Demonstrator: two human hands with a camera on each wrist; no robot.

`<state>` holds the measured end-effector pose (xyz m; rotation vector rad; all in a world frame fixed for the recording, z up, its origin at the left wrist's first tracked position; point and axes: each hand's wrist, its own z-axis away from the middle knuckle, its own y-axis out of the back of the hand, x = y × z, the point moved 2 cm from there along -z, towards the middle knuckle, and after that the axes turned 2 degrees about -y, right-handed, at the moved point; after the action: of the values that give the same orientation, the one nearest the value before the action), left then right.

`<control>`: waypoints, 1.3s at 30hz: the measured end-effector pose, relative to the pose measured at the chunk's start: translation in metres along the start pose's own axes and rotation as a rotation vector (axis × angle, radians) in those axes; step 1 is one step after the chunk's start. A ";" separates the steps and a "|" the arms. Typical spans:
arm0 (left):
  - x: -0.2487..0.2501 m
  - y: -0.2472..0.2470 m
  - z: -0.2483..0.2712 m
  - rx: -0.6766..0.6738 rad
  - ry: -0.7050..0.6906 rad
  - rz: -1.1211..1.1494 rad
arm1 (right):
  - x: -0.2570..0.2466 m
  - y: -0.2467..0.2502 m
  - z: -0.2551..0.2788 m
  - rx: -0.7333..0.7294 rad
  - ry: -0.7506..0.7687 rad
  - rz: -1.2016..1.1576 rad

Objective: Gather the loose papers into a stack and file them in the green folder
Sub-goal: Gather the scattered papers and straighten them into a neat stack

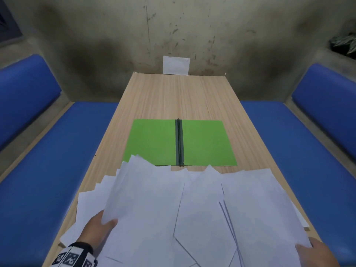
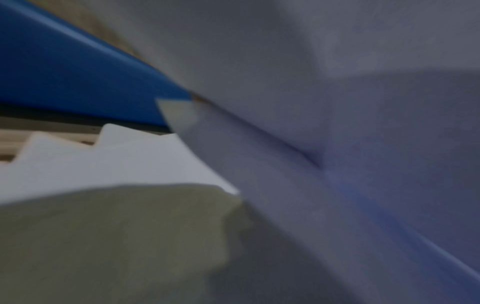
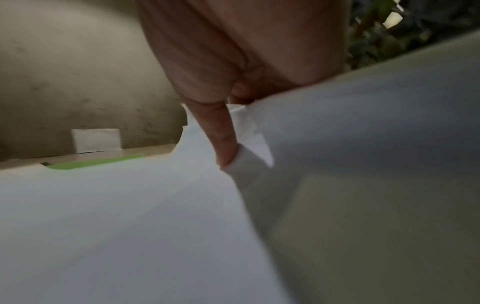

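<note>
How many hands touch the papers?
2. The left hand holds the papers at their left edge; the right hand holds their right corner.

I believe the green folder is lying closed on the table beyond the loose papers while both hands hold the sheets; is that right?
Not quite: the green folder lies open and flat, its dark spine down the middle, as the head view shows. The rest holds: it sits on the table beyond the loose papers, held by the left hand and right hand.

Dim, flat room light; wall (image 1: pixel 96 54) beyond green folder (image 1: pixel 154 141) shadow-blotched; head view bowed at edges; both wrist views blurred, murky.
</note>
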<state>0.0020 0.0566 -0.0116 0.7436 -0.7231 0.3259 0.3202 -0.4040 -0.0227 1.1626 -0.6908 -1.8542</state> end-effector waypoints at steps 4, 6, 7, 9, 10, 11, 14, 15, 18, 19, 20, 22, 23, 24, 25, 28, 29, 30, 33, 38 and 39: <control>-0.001 -0.004 0.005 0.007 -0.021 -0.050 | -0.030 0.023 0.023 0.131 0.007 -0.064; 0.001 -0.007 0.006 -0.004 -0.039 -0.014 | -0.042 0.037 0.030 0.130 0.091 -0.117; 0.004 -0.008 0.008 0.006 -0.050 0.014 | -0.048 0.046 0.035 0.115 0.154 -0.133; 0.009 -0.010 0.010 0.026 -0.062 0.091 | -0.057 0.064 0.038 0.149 0.279 -0.160; 0.013 -0.011 0.013 0.034 -0.067 0.130 | -0.063 0.072 0.042 0.150 0.320 -0.212; 0.016 -0.012 0.014 0.037 -0.065 0.171 | -0.070 0.079 0.045 0.132 0.342 -0.287; 0.030 -0.022 0.020 0.015 -0.085 0.298 | -0.097 0.093 0.063 -0.004 0.355 -0.555; 0.038 -0.026 0.023 0.009 -0.107 0.305 | -0.112 0.092 0.074 -0.101 0.339 -0.678; 0.055 -0.043 0.034 -0.031 -0.147 0.353 | -0.146 0.066 0.094 -0.376 0.462 -1.125; 0.058 -0.049 0.036 -0.053 -0.162 0.355 | -0.157 0.051 0.097 -0.446 0.442 -1.179; 0.061 -0.055 0.039 -0.071 -0.171 0.358 | -0.167 0.033 0.101 -0.502 0.411 -1.160; 0.063 -0.062 0.043 -0.106 -0.181 0.381 | -0.171 -0.006 0.099 -0.552 0.348 -1.076; 0.066 -0.064 0.047 -0.138 -0.180 0.426 | -0.168 -0.022 0.095 -0.539 0.303 -1.043; 0.067 -0.065 0.049 -0.172 -0.177 0.474 | -0.165 -0.037 0.092 -0.520 0.265 -1.015; 0.070 -0.066 0.052 -0.208 -0.176 0.507 | -0.162 -0.048 0.091 -0.503 0.236 -0.998; 0.075 -0.063 0.062 -0.235 -0.167 0.574 | -0.154 -0.073 0.089 -0.559 0.189 -0.958; 0.078 -0.061 0.065 -0.191 -0.170 0.582 | -0.152 -0.079 0.089 -0.593 0.182 -0.937; 0.083 -0.058 0.070 -0.143 -0.186 0.571 | -0.151 -0.083 0.091 -0.637 0.184 -0.913; 0.088 -0.046 0.080 -0.012 -0.287 0.565 | -0.152 -0.086 0.099 -0.718 0.211 -0.861; 0.079 -0.045 0.065 -0.090 -0.419 0.371 | -0.168 -0.070 0.105 -0.542 0.372 -0.840; 0.078 -0.042 0.062 -0.070 -0.422 0.376 | -0.172 -0.066 0.108 -0.532 0.395 -0.839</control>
<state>0.0495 -0.0159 0.0539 0.6125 -1.2738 0.4878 0.2394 -0.2199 0.0499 1.4921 0.5852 -2.1501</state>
